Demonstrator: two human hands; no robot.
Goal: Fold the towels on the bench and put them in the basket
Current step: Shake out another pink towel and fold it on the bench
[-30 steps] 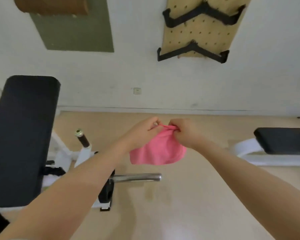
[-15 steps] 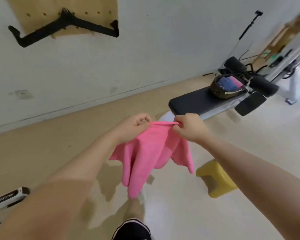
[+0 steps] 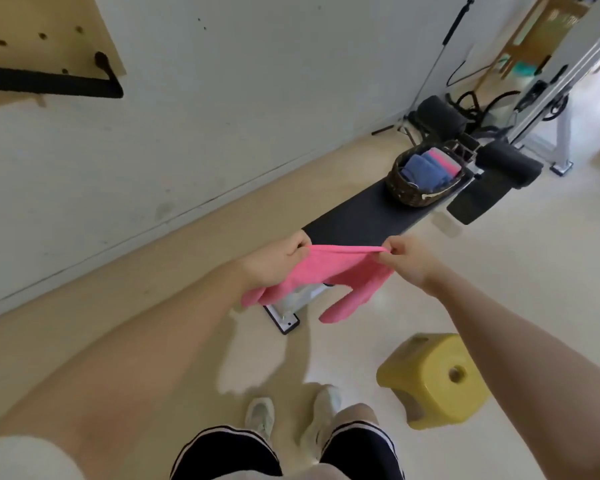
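The dark worktop [image 3: 368, 216] stretches ahead of you, the basket [image 3: 426, 174] at its far end holding blue and pink towels. Your pink towel [image 3: 329, 271] hangs in the air before it, its top edge taut. Your left hand [image 3: 278, 261] and right hand [image 3: 409, 261] each pinch a corner, farther apart than half a second ago.

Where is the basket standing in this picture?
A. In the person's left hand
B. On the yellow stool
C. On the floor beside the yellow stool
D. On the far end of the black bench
D: the basket, with folded towels in it, stands on the far end of the bench, away from the stool.
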